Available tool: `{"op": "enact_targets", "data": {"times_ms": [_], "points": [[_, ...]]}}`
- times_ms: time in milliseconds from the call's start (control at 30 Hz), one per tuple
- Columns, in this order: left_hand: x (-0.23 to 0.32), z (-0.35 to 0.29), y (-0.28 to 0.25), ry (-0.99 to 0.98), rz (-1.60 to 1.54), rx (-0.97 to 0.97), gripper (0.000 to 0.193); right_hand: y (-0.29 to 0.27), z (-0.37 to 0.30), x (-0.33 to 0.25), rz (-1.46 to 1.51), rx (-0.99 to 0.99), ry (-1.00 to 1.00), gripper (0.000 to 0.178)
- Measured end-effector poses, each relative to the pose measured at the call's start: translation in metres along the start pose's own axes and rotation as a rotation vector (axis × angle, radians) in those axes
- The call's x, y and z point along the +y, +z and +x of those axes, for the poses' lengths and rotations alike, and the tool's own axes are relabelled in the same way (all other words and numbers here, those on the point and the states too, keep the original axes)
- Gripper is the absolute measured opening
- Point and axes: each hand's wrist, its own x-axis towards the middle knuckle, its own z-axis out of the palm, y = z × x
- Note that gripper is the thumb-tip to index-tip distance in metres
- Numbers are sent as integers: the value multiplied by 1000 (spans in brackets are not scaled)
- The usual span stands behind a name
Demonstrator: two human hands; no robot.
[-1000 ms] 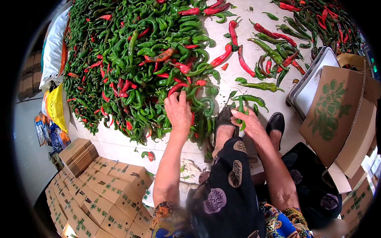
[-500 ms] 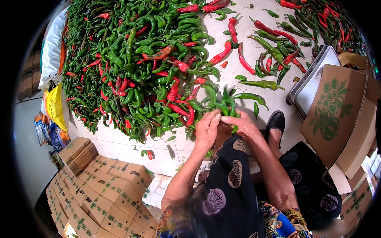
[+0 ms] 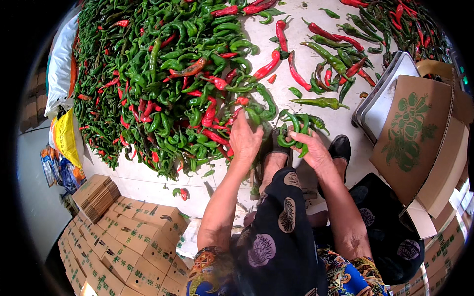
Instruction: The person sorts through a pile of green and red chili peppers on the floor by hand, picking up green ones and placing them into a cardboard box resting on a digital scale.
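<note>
My right hand point(image 3: 312, 148) is closed around a small bunch of green chili peppers point(image 3: 296, 129), whose curved ends stick out past the fingers. My left hand point(image 3: 245, 139) reaches to the near right edge of a big pile of green and red peppers point(image 3: 168, 93). Its thumb stands apart from the fingers, beside a green pepper point(image 3: 253, 116) and a red one. The fingertips are partly lost among the peppers, and I see nothing lifted in that hand.
Loose red and green peppers point(image 3: 321, 102) lie on the pale floor ahead. At the right stand a metal tray point(image 3: 382, 98) and an open cardboard box point(image 3: 412, 133), with another pepper heap behind. Stacked cartons point(image 3: 128, 232) fill the lower left; sacks point(image 3: 66, 135) line the left side.
My hands were together at the green peppers and are now apart. The left has moved up and left to the pile's edge; the right has shifted right, keeping the bunch.
</note>
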Motion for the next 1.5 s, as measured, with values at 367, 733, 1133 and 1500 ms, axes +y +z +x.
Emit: {"op": "enact_targets", "data": {"times_ms": [367,733,1133,1500], "points": [[27,-39,-16,-321,-935,-386,26,7,-5,0,-146,-203,46,46],[41,-46,-6,195,-421,-383,38,7,-8,-7,-108,-25,-66,38],[28,17,30,181,-137,5,29,-12,-12,-16,124,-156,-56,38],[69,-17,-39,-173,-1202,-565,42,-12,-24,-42,323,-348,-133,46]]}}
